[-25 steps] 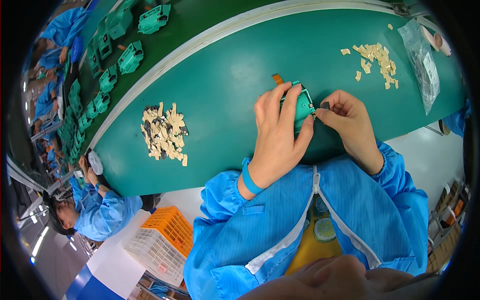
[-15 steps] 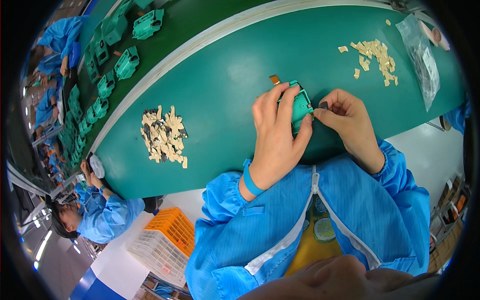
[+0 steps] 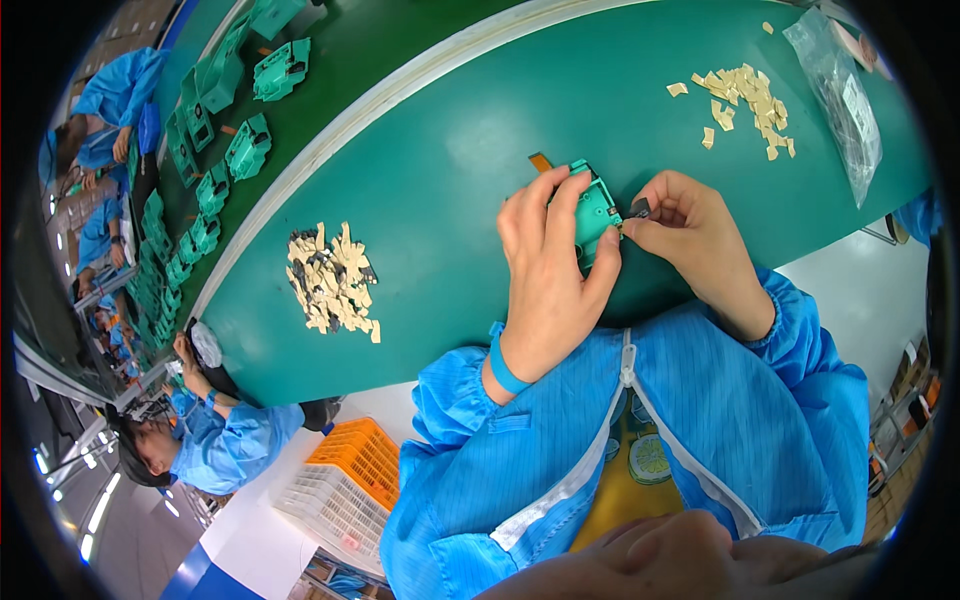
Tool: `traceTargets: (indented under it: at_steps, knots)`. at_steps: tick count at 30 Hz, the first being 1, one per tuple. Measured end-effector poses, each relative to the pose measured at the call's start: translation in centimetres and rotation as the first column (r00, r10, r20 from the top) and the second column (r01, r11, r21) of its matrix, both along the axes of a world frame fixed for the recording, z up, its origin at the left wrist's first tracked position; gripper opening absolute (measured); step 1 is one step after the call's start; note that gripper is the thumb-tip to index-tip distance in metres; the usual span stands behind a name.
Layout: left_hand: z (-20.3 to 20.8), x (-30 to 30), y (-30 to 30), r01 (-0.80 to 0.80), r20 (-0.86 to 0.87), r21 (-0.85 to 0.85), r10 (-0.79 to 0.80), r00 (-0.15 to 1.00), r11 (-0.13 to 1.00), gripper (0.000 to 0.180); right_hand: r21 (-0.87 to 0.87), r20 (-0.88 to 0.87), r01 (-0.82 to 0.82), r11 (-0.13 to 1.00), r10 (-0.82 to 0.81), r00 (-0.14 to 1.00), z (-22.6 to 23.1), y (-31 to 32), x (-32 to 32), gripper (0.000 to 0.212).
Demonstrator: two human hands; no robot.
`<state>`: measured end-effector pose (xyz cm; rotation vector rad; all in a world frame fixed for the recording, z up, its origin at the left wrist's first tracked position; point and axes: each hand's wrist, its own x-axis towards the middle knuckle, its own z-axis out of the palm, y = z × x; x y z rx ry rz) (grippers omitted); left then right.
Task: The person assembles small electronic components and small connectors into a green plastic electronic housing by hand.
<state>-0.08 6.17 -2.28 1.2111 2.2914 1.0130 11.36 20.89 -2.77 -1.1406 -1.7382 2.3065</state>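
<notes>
My left hand [image 3: 548,245] is closed round a green plastic housing [image 3: 592,212] on the green table, its fingers over the far left side and its thumb on the near edge. An orange ribbon cable [image 3: 540,162] sticks out of the housing beyond my fingers. At the housing's right edge, my right hand [image 3: 690,228] pinches a small dark piece [image 3: 640,208] between thumb and fingers. The thumb and fingertips of both hands nearly meet there. Where exactly the dark piece touches the housing is too small to tell.
A pile of cream and dark scraps [image 3: 330,280] lies to the left. Loose cream pieces [image 3: 745,100] and a clear plastic bag [image 3: 838,105] are at the far right. Green housings [image 3: 248,148] line the belt beyond the rail [image 3: 380,105]. A co-worker [image 3: 225,440] sits at the left by stacked crates [image 3: 345,480].
The view has shifted slightly. Both hands stay at the housing, and my right fingers still pinch the dark piece at its right edge.
</notes>
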Motion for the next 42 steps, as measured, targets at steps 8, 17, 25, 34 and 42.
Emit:
traceTargets:
  at_steps: [8,17,25,34,42]
  knots:
    - [0.1,0.2,0.2,0.002,-0.024,0.02,-0.001,1.0,1.0,0.055,0.206,0.107,-0.141,0.968,0.121,0.987,0.9,1.7,-0.1,0.016]
    - [-0.2,0.0,0.0,-0.002,-0.043,0.068,0.005,0.999,0.998,0.068,0.126,-0.205,-0.022,0.992,0.048,0.978,-1.3,1.2,0.7,0.01]
    - [0.4,0.2,-0.6,-0.008,0.16,0.145,-0.016,0.987,0.989,0.067,-0.12,-0.194,-0.126,0.985,0.101,0.976,-0.4,1.4,1.3,0.012]
    - [1.6,0.9,-3.2,0.049,0.139,0.076,-0.06,0.988,0.996,0.065,0.088,-0.167,-0.101,0.991,0.114,0.979,3.0,-0.7,1.7,0.013]
    - [2.1,1.8,-4.0,-0.164,0.498,0.108,0.09,0.862,0.981,0.057,0.191,-0.208,-0.111,0.975,0.151,0.966,4.0,-1.5,1.4,0.014]
